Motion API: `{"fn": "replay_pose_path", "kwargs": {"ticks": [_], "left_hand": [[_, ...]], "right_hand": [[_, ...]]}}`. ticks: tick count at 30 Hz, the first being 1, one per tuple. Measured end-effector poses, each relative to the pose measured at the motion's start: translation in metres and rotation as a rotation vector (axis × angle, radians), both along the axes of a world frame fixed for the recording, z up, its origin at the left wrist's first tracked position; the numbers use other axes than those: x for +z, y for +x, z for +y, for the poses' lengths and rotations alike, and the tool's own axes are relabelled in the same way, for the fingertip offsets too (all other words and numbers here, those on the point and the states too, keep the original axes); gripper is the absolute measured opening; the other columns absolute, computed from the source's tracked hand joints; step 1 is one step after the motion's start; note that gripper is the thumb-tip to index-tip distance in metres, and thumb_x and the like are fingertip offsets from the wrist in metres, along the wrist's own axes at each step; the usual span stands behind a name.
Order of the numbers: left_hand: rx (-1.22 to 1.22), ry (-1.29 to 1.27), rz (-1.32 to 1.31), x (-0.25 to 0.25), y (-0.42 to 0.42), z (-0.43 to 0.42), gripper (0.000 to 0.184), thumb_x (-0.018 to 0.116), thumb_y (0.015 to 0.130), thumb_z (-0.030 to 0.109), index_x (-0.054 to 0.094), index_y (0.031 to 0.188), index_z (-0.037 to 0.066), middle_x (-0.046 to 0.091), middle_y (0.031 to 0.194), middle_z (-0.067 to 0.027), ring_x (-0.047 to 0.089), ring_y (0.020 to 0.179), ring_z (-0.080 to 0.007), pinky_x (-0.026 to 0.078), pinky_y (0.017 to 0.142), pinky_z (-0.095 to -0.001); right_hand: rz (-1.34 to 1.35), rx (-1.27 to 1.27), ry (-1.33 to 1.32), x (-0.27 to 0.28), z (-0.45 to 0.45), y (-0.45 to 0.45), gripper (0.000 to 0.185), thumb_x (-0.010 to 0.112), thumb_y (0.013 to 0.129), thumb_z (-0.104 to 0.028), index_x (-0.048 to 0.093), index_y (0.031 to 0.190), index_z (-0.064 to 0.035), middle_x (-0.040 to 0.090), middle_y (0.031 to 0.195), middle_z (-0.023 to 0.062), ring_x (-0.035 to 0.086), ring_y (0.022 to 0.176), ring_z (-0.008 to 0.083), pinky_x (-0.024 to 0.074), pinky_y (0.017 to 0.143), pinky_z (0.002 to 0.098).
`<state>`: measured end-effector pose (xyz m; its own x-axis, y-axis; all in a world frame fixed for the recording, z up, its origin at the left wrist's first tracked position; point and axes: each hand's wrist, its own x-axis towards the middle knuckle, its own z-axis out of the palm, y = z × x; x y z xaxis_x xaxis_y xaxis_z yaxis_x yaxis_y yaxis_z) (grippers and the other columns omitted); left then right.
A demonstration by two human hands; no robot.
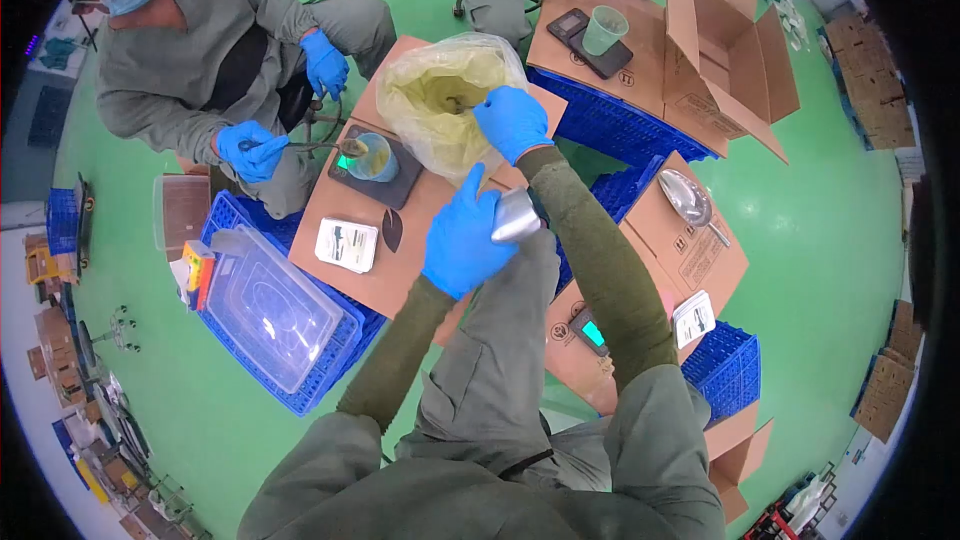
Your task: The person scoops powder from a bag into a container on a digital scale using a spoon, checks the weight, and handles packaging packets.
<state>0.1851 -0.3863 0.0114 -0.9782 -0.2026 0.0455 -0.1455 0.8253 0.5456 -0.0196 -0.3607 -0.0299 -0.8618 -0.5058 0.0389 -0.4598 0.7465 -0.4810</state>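
Note:
My left hand [465, 240], in a blue glove, is closed around a shiny silver object [515, 217]; its exact kind is hard to make out. The index finger points up toward the clear plastic bag [405, 90], which has a yellowish inside and stands open on a cardboard surface. My right hand [512, 122], also gloved in blue, has its fingers closed at the bag's right rim. Left of the bag, a black scale [392, 192] bears a plastic cup [374, 158]. A stack of white printed packets [347, 245] lies nearer me, beside a dark leaf-shaped piece [392, 230].
A co-worker's gloved hand [252, 152] holds a spoon over the cup. Another co-worker sits beyond, near a second scale [592, 48] and an open carton [725, 50]. A metal scoop [685, 197] lies at right. Blue crates [300, 395] and a clear lid [275, 310] are at left.

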Motion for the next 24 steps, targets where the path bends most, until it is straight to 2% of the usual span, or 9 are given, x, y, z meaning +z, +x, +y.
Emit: {"fn": "replay_pose_path", "kwargs": {"ticks": [4, 7, 11, 13, 17, 20, 21, 22, 24], "left_hand": [[0.032, 0.251, 0.017, 0.017, 0.028, 0.023, 0.06, 0.077, 0.07, 0.026, 0.054, 0.121, 0.006, 0.043, 0.145, -0.0204, 0.063, 0.104, -0.0404, 0.054, 0.084, -0.0466], [-0.003, 0.408, 0.067, 0.017, 0.048, 0.041, 0.066, 0.078, 0.07, 0.024, 0.051, 0.127, 0.005, 0.043, 0.143, -0.0212, 0.058, 0.115, -0.0397, 0.051, 0.092, -0.0452], [-0.089, 0.534, 0.133, 0.015, 0.068, 0.068, 0.071, 0.079, 0.069, 0.02, 0.048, 0.131, 0.004, 0.044, 0.143, -0.0211, 0.049, 0.128, -0.0391, 0.046, 0.101, -0.0433], [-0.167, 0.591, 0.16, 0.02, 0.071, 0.081, 0.072, 0.079, 0.07, 0.02, 0.047, 0.133, 0.003, 0.044, 0.142, -0.0215, 0.048, 0.128, -0.0401, 0.046, 0.101, -0.0435], [-0.296, 0.701, 0.089, 0.014, 0.077, 0.12, 0.077, 0.079, 0.072, 0.02, 0.043, 0.137, 0.003, 0.044, 0.142, -0.0219, 0.048, 0.129, -0.0395, 0.045, 0.103, -0.0427], [-0.343, 0.811, -0.088, 0.009, 0.084, 0.144, 0.079, 0.078, 0.073, 0.02, 0.041, 0.14, 0.003, 0.044, 0.142, -0.0216, 0.049, 0.129, -0.0388, 0.044, 0.104, -0.0415], [-0.382, 0.813, -0.263, 0.006, 0.09, 0.147, 0.08, 0.077, 0.074, 0.017, 0.039, 0.142, 0.001, 0.044, 0.143, -0.0213, 0.049, 0.129, -0.0365, 0.043, 0.105, -0.0405], [-0.387, 0.805, -0.199, 0.001, 0.095, 0.148, 0.078, 0.077, 0.072, 0.017, 0.04, 0.14, 0.003, 0.045, 0.14, -0.0202, 0.052, 0.124, -0.0373, 0.046, 0.099, -0.0413], [-0.388, 0.789, -0.061, -0.004, 0.109, 0.154, 0.076, 0.077, 0.07, 0.017, 0.042, 0.135, 0.005, 0.049, 0.134, -0.0179, 0.058, 0.112, -0.0389, 0.053, 0.087, -0.0428]], "right_hand": [[-0.13, -0.042, -0.141, -0.005, 0.014, -0.006, 0.031, 0.061, 0.082, -0.032, 0.074, 0.078, -0.0048, 0.07, 0.084, 0.0201, 0.068, 0.078, 0.0394, 0.055, 0.074, 0.0454], [-0.051, 0.088, -0.173, -0.022, 0.033, -0.021, 0.039, 0.059, 0.084, -0.036, 0.072, 0.08, -0.0002, 0.07, 0.086, 0.0232, 0.068, 0.083, 0.0402, 0.0544, 0.076, 0.0455], [-0.252, 0.021, -0.328, 0.007, 0.054, -0.007, 0.035, 0.057, 0.086, -0.034, 0.073, 0.078, -0.0035, 0.07, 0.085, 0.0215, 0.068, 0.079, 0.0388, 0.0526, 0.072, 0.0457], [-0.384, -0.08, -0.396, 0.001, 0.06, -0.006, 0.033, 0.056, 0.086, -0.032, 0.073, 0.077, -0.0055, 0.07, 0.083, 0.0205, 0.068, 0.078, 0.038, 0.052, 0.07, 0.0458], [-0.243, 0.044, -0.48, -0.034, 0.068, -0.015, 0.033, 0.057, 0.085, -0.033, 0.074, 0.077, -0.0053, 0.07, 0.078, 0.0195, 0.068, 0.074, 0.036, 0.0519, 0.07, 0.0437], [-0.369, -0.047, -0.527, -0.014, 0.076, -0.004, 0.036, 0.059, 0.083, -0.035, 0.074, 0.077, -0.0029, 0.07, 0.077, 0.0206, 0.068, 0.073, 0.0363, 0.0514, 0.07, 0.0436], [-0.445, -0.102, -0.532, -0.006, 0.078, 0.001, 0.036, 0.059, 0.082, -0.035, 0.074, 0.078, -0.0023, 0.069, 0.077, 0.021, 0.068, 0.073, 0.0365, 0.0512, 0.07, 0.0438], [-0.519, -0.148, -0.531, 0.0, 0.078, 0.003, 0.037, 0.059, 0.082, -0.035, 0.073, 0.078, -0.0016, 0.069, 0.077, 0.0214, 0.068, 0.074, 0.0366, 0.0509, 0.07, 0.044], [-0.5, -0.109, -0.522, -0.001, 0.078, 0.004, 0.034, 0.061, 0.081, -0.031, 0.074, 0.076, -0.0008, 0.069, 0.072, 0.0181, 0.065, 0.068, 0.0278, 0.0507, 0.069, 0.0386]]}}
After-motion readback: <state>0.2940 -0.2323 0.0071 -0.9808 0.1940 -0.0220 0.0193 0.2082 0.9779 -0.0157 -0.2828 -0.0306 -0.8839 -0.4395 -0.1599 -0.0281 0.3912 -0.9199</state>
